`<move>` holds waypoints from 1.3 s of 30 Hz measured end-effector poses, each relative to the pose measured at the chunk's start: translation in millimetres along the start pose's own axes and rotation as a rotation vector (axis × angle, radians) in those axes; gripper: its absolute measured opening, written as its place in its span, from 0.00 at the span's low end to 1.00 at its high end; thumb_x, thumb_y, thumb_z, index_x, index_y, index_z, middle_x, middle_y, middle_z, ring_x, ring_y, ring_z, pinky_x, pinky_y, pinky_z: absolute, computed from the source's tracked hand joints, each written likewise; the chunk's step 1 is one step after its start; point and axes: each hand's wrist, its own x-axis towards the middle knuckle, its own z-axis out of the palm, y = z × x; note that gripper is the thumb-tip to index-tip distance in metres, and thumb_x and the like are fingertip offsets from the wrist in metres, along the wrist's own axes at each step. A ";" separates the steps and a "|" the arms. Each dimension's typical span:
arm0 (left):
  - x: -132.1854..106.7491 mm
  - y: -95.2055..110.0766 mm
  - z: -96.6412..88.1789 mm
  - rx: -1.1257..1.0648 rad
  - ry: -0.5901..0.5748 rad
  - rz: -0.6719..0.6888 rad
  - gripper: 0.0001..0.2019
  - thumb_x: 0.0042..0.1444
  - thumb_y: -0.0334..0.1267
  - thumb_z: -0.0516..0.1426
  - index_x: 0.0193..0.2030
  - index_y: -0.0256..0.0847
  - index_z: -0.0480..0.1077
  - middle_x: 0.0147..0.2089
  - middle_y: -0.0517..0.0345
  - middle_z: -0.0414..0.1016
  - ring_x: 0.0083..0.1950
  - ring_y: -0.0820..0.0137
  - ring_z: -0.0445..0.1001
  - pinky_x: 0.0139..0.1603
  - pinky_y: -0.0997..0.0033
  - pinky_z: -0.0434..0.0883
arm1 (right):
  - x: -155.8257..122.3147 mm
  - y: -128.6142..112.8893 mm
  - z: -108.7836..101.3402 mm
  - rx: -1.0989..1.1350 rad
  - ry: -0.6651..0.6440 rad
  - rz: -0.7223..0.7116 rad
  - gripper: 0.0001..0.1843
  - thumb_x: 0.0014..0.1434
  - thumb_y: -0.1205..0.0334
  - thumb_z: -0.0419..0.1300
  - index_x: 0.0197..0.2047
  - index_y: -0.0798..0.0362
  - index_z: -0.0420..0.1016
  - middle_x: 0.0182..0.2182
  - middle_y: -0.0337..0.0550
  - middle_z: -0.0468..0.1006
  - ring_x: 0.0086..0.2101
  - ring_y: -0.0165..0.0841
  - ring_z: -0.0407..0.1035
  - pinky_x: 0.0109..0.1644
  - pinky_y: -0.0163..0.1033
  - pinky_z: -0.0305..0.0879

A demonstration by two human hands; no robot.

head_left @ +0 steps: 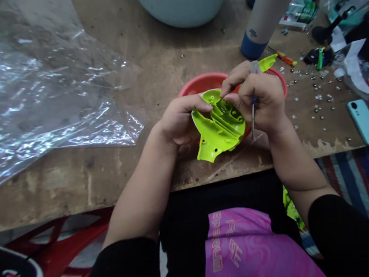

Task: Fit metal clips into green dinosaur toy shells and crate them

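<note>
Across the bench (151,80) from me, the left hand (182,118) has its grip around a lime-green shell (216,139), held up by the red basket (198,83). The right hand (259,94) holds a screwdriver (253,119), fingertips at the hollow, seemingly fitting something; that calls for a steady shell. The hollow faces up; its long axis slants, narrow holed end toward the person.

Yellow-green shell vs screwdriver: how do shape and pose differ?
Shape: the yellow-green shell is broad and hollow; the screwdriver has a thin, straight shaft.
Pose: the shell's ribbed inside faces the camera; the screwdriver's tip points down the picture.
Shared: both are hand-held, shell in left hand, screwdriver in right hand.
</note>
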 end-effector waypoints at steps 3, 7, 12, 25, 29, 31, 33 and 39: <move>1.2 0.6 2.9 0.003 -0.009 0.010 0.20 0.46 0.38 0.57 0.47 0.39 0.78 0.42 0.49 0.86 0.62 0.38 0.86 0.64 0.29 0.83 | -0.9 3.4 -0.9 -0.013 -0.002 -0.028 0.19 0.76 0.60 0.63 0.32 0.45 0.62 0.40 0.36 0.87 0.40 0.36 0.79 0.44 0.47 0.75; 1.6 2.9 9.1 -0.031 0.038 0.013 0.22 0.44 0.37 0.58 0.48 0.38 0.77 0.49 0.46 0.86 0.66 0.36 0.84 0.65 0.28 0.83 | -0.7 9.2 -3.9 -0.055 -0.051 -0.109 0.17 0.73 0.65 0.65 0.33 0.46 0.64 0.42 0.37 0.87 0.41 0.36 0.76 0.46 0.46 0.75; 1.9 0.6 6.9 -0.056 -0.020 0.007 0.18 0.47 0.38 0.60 0.46 0.37 0.76 0.51 0.40 0.86 0.66 0.35 0.83 0.70 0.28 0.80 | -1.9 9.4 -3.8 -0.119 -0.043 -0.137 0.18 0.77 0.57 0.63 0.33 0.45 0.65 0.41 0.37 0.88 0.40 0.36 0.79 0.45 0.48 0.78; 4.6 -4.1 7.3 0.014 0.045 0.168 0.24 0.50 0.37 0.63 0.56 0.39 0.74 0.55 0.47 0.86 0.68 0.42 0.83 0.72 0.37 0.80 | -1.6 12.7 -15.0 -0.153 0.264 0.109 0.24 0.78 0.32 0.54 0.55 0.41 0.80 0.57 0.48 0.80 0.65 0.45 0.73 0.74 0.55 0.66; 13.5 -11.6 3.6 0.131 0.135 0.323 0.28 0.52 0.35 0.62 0.62 0.42 0.69 0.63 0.50 0.81 0.69 0.47 0.82 0.70 0.40 0.82 | -3.1 15.5 -28.5 -0.226 0.235 0.324 0.30 0.76 0.28 0.55 0.38 0.46 0.74 0.33 0.43 0.74 0.37 0.39 0.74 0.50 0.49 0.73; 17.1 -14.6 0.6 0.172 0.193 0.376 0.27 0.54 0.34 0.61 0.63 0.44 0.68 0.65 0.52 0.80 0.70 0.48 0.81 0.68 0.42 0.83 | -2.1 13.4 -33.6 -0.188 0.086 0.404 0.33 0.73 0.23 0.56 0.38 0.46 0.73 0.28 0.37 0.70 0.28 0.34 0.65 0.37 0.44 0.65; 19.2 -16.0 -1.3 0.200 0.235 0.407 0.26 0.55 0.34 0.60 0.63 0.45 0.68 0.65 0.54 0.80 0.71 0.49 0.80 0.68 0.43 0.84 | 0.1 9.8 -36.1 -0.158 -0.097 0.425 0.36 0.72 0.21 0.56 0.38 0.48 0.76 0.28 0.37 0.72 0.28 0.32 0.65 0.36 0.42 0.63; 17.7 -15.8 0.8 0.316 0.273 0.424 0.24 0.61 0.35 0.58 0.65 0.47 0.68 0.65 0.57 0.81 0.73 0.49 0.79 0.67 0.41 0.84 | 3.8 7.8 -31.6 -0.107 -0.216 0.517 0.26 0.72 0.37 0.66 0.34 0.52 0.83 0.27 0.37 0.76 0.28 0.30 0.65 0.34 0.40 0.58</move>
